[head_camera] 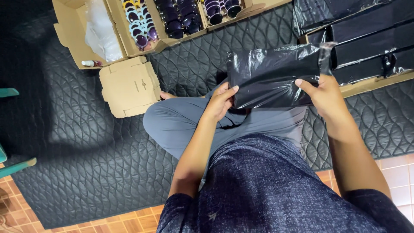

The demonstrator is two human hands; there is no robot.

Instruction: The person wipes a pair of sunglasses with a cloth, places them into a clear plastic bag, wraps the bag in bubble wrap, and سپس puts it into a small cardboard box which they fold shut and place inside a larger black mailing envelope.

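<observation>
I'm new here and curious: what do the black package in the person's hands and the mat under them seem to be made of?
The black package, held by the left hand and right hand, looks wrapped in thin glossy plastic film: it crinkles and glints. The mat seems quilted, slightly shiny fabric or leatherette, with stitched curves.

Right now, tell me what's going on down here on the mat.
A person sits cross-legged on a black quilted mat, holding a black box wrapped in clear plastic over their lap. The left hand grips its left end, the right hand its right end. More wrapped black boxes lie to the right. Open cardboard trays of sunglasses sit ahead, with a closed small cardboard box nearby.
</observation>
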